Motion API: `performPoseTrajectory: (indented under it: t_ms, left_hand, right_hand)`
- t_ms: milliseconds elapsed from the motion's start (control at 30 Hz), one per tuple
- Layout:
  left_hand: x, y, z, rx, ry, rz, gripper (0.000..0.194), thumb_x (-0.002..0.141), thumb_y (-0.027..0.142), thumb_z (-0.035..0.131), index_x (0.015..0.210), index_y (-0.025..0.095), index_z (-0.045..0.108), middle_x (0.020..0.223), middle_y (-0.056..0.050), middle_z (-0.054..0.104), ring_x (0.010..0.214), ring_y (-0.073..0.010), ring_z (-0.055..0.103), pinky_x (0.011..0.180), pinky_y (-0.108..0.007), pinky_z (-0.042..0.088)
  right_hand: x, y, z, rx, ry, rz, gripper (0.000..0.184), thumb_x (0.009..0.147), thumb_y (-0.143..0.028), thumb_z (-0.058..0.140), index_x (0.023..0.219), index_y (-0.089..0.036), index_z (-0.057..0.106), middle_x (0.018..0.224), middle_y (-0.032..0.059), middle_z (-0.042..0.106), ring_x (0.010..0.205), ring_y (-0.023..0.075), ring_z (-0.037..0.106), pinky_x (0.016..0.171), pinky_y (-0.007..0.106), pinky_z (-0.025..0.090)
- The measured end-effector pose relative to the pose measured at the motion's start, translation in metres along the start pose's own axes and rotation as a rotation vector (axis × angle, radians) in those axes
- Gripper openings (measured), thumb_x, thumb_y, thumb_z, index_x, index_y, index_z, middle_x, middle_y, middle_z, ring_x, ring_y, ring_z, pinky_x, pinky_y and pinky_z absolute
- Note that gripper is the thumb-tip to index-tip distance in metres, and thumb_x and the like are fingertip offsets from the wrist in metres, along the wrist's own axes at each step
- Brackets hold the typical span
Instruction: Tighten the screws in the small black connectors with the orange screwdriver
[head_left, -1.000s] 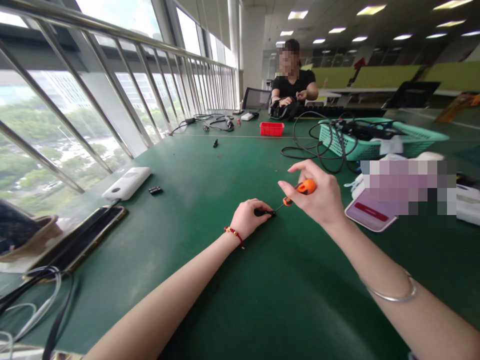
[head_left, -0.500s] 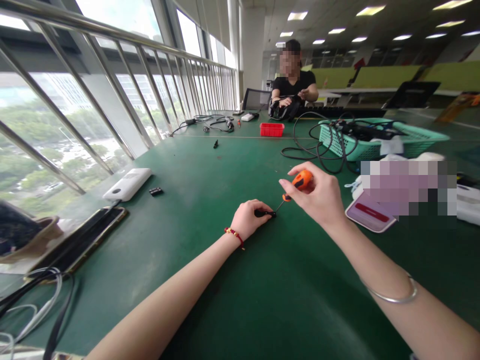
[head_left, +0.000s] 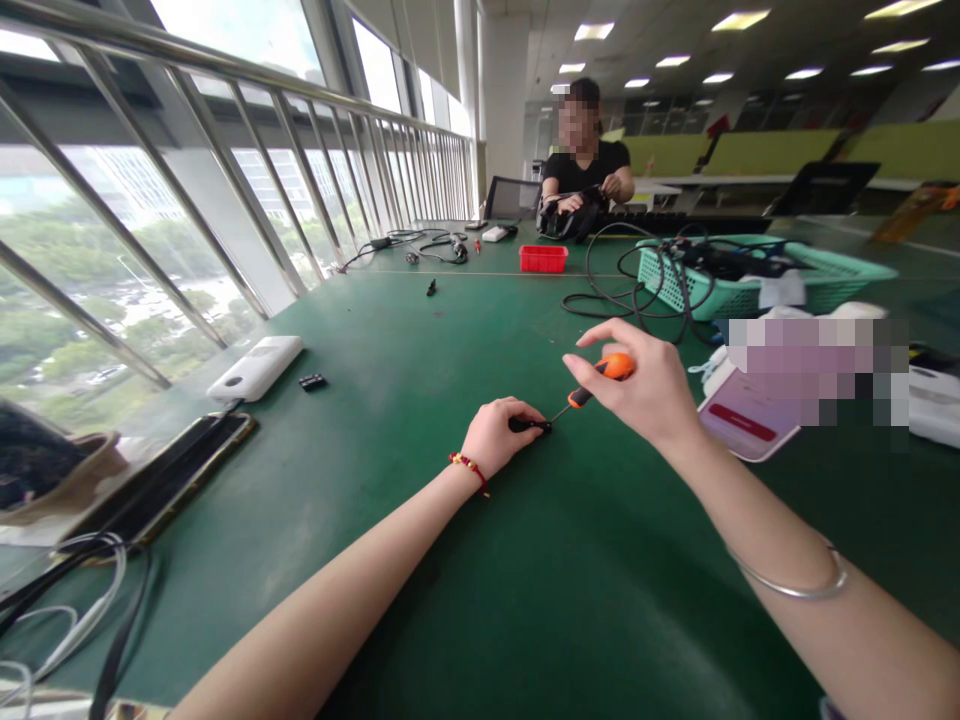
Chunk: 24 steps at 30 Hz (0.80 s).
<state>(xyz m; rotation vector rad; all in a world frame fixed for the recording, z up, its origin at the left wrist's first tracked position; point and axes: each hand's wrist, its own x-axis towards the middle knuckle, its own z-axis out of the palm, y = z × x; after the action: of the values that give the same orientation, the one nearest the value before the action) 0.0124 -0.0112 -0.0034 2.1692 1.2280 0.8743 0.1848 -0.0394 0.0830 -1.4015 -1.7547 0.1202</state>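
Note:
My left hand (head_left: 495, 435) rests on the green table (head_left: 420, 340) and pinches a small black part (head_left: 529, 425) against it. My right hand (head_left: 645, 385) grips an orange-handled screwdriver (head_left: 606, 374) whose thin tip points down-left into that black part. The screwdriver is tilted, with the handle up and to the right. Most of the small part is hidden under my left fingers.
A white power bank (head_left: 255, 367) and a tiny black piece (head_left: 311, 381) lie to the left. A dark phone (head_left: 161, 475) and cables (head_left: 67, 590) sit near left. A teal basket (head_left: 750, 275) with black cables, a red tray (head_left: 544, 258) and a seated person (head_left: 585, 165) are farther back.
My right hand has turned the screwdriver handle slightly, first raising it, then lowering it again. My left hand and the black part stay in place.

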Motion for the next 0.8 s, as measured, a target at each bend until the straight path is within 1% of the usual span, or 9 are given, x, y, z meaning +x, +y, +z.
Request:
performPoseTrajectory:
  t_ms: [100,167,200,300,433,533,633,733,800]
  left_hand:
    - [0.0000,0.0003,-0.0001,0.001,-0.001,-0.010,0.014,0.071,0.018,0.063,0.083,0.019,0.071,0.084,-0.001,0.067,0.077,-0.0141,0.061,0.075,-0.024,0.050]
    - [0.0001,0.0003,-0.0003,0.004,-0.003,-0.013,0.014,0.071,0.018,0.063,0.083,0.019,0.071,0.084,-0.001,0.067,0.077,-0.0140,0.061,0.075,-0.024,0.050]
    - [0.0001,0.0003,-0.0004,0.005,-0.003,-0.012,0.014,0.071,0.018,0.064,0.083,0.019,0.071,0.084,-0.001,0.067,0.077,-0.0141,0.061,0.076,-0.024,0.050]
    - [0.0002,0.0002,-0.0006,0.000,-0.003,-0.005,0.014,0.071,0.018,0.064,0.083,0.019,0.071,0.084,-0.001,0.067,0.077,-0.0142,0.061,0.075,-0.024,0.050]
    - [0.0000,-0.0006,-0.0002,-0.001,0.002,0.000,0.014,0.071,0.018,0.064,0.083,0.019,0.071,0.083,-0.001,0.067,0.076,-0.0138,0.061,0.074,-0.024,0.050]
    - [0.0001,-0.0012,0.0004,0.000,0.003,-0.001,0.014,0.071,0.018,0.064,0.083,0.020,0.071,0.083,-0.001,0.067,0.076,-0.0136,0.062,0.075,-0.024,0.050]
    - [0.0003,-0.0013,0.0006,0.000,0.000,-0.001,0.014,0.071,0.018,0.064,0.083,0.020,0.071,0.084,-0.001,0.067,0.076,-0.0136,0.062,0.074,-0.024,0.050]
    - [0.0004,-0.0005,0.0002,0.004,0.004,0.002,0.014,0.071,0.017,0.064,0.082,0.020,0.071,0.083,-0.001,0.067,0.076,-0.0137,0.062,0.074,-0.024,0.050]
    - [0.0003,0.0001,-0.0002,0.002,0.005,0.006,0.014,0.071,0.017,0.064,0.082,0.020,0.071,0.083,-0.001,0.067,0.076,-0.0138,0.062,0.074,-0.024,0.050]
  right_hand:
    - [-0.0004,-0.0016,-0.0001,0.008,-0.049,0.002,0.019,0.072,-0.040,0.055,0.071,-0.021,0.059,0.052,-0.0031,0.048,0.049,0.0108,0.042,0.050,0.023,0.032]
    - [0.0003,-0.0013,-0.0010,0.071,-0.100,-0.002,0.018,0.070,-0.033,0.057,0.082,-0.021,0.060,0.056,-0.0034,0.051,0.049,0.0104,0.044,0.050,0.022,0.033]
    - [0.0008,-0.0010,-0.0016,0.098,-0.115,-0.001,0.023,0.068,-0.032,0.058,0.089,-0.021,0.059,0.059,-0.0037,0.052,0.049,0.0101,0.044,0.049,0.022,0.033]
    - [0.0014,-0.0008,-0.0028,0.093,-0.100,0.014,0.033,0.066,-0.037,0.061,0.095,-0.022,0.056,0.062,-0.0037,0.053,0.049,0.0100,0.044,0.049,0.022,0.033]
    - [-0.0001,-0.0035,-0.0021,-0.070,-0.001,0.050,0.031,0.069,-0.053,0.057,0.075,-0.022,0.058,0.050,-0.0034,0.048,0.049,0.0122,0.043,0.049,0.024,0.031]
    - [-0.0006,-0.0043,-0.0013,-0.041,-0.022,0.028,0.030,0.073,-0.049,0.053,0.064,-0.021,0.057,0.049,-0.0024,0.048,0.049,0.0119,0.043,0.049,0.024,0.030]
    - [0.0005,-0.0025,-0.0016,0.074,-0.077,0.000,0.017,0.070,-0.036,0.056,0.076,-0.021,0.059,0.056,-0.0026,0.052,0.050,0.0111,0.045,0.049,0.023,0.032]
    - [0.0013,-0.0011,-0.0024,0.135,-0.092,0.003,0.028,0.066,-0.033,0.059,0.091,-0.021,0.056,0.062,-0.0033,0.054,0.051,0.0106,0.046,0.050,0.022,0.034]
    - [0.0008,-0.0018,-0.0023,0.092,-0.067,0.014,0.029,0.067,-0.040,0.060,0.089,-0.021,0.056,0.058,-0.0040,0.052,0.050,0.0107,0.045,0.050,0.022,0.033]
